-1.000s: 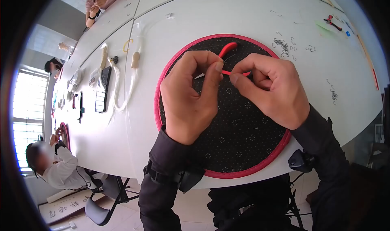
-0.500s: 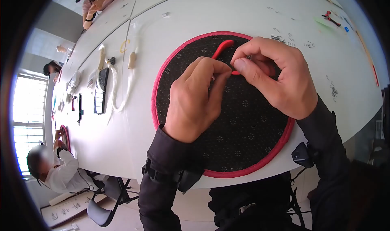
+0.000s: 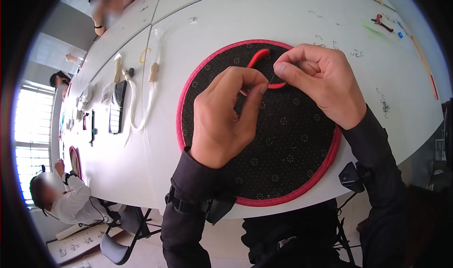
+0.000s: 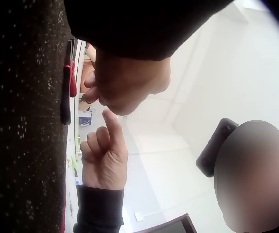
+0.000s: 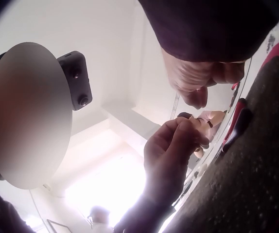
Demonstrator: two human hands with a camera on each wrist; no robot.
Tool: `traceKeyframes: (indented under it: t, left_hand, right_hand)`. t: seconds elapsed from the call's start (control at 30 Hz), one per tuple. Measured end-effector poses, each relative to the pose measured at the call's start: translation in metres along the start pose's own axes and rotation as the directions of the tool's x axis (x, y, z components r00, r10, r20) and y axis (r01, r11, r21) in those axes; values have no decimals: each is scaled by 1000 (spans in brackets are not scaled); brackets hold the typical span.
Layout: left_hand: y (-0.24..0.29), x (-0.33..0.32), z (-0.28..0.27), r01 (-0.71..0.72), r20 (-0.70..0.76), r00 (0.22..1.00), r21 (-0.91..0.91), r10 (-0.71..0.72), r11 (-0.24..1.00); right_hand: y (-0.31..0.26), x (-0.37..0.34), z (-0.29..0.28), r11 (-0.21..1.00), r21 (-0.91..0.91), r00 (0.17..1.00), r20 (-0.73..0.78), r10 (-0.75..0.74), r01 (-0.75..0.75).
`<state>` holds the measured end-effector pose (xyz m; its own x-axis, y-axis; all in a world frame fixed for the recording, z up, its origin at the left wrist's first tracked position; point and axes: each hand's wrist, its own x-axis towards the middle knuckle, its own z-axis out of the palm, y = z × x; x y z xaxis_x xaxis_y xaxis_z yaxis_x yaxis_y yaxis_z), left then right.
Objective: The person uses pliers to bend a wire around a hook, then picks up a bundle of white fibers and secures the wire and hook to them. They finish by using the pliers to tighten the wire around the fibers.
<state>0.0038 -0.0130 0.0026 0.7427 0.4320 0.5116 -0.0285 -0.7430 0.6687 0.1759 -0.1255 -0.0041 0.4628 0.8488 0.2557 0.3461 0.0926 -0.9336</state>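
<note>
Both hands are raised over a round black mat (image 3: 278,159) with a red-pink rim. My left hand (image 3: 226,115) brings thumb and forefinger together at the tips, with a hair-thin strand (image 3: 270,81) just showing there. Close by to the right, my right hand (image 3: 325,79) also pinches thumb against forefinger, its other fingers curled in; I cannot tell what lies within that pinch. Red-handled pliers (image 3: 259,57) lie on the mat behind the fingertips, their head hidden by the left hand. In the left wrist view the right hand (image 4: 105,158) points up toward the left hand (image 4: 132,85).
Small dark hook-shaped pieces (image 3: 385,108) lie scattered at the table's right, with other red-handled pliers (image 3: 382,24) farther back. Left of the mat are pale strand bundles (image 3: 137,119) and a phone (image 3: 117,108). People sit at the left (image 3: 66,197) and far side (image 3: 106,6).
The right hand moved up and right, away from the left hand, then slightly back left. The left hand shifted slightly, leaving more of the near red handle showing between the hands.
</note>
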Motion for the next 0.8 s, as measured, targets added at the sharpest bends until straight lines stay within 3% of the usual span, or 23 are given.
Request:
traceKeyframes:
  t: [0.47, 0.57, 0.8]
  left_hand:
    - [1, -2, -3, 122, 29, 992, -153, -119, 981]
    - [-2, -2, -1, 115, 33, 993, -169, -111, 979]
    - [0, -1, -1, 119, 58, 992, -99, -113, 988]
  right_hand:
    - [-3, -4, 11, 979, 129, 981, 137, 138, -156]
    - [-8, -4, 11, 985, 150, 996, 17, 84, -85]
    - [-8, -3, 8, 990, 143, 1000, 19, -11, 9]
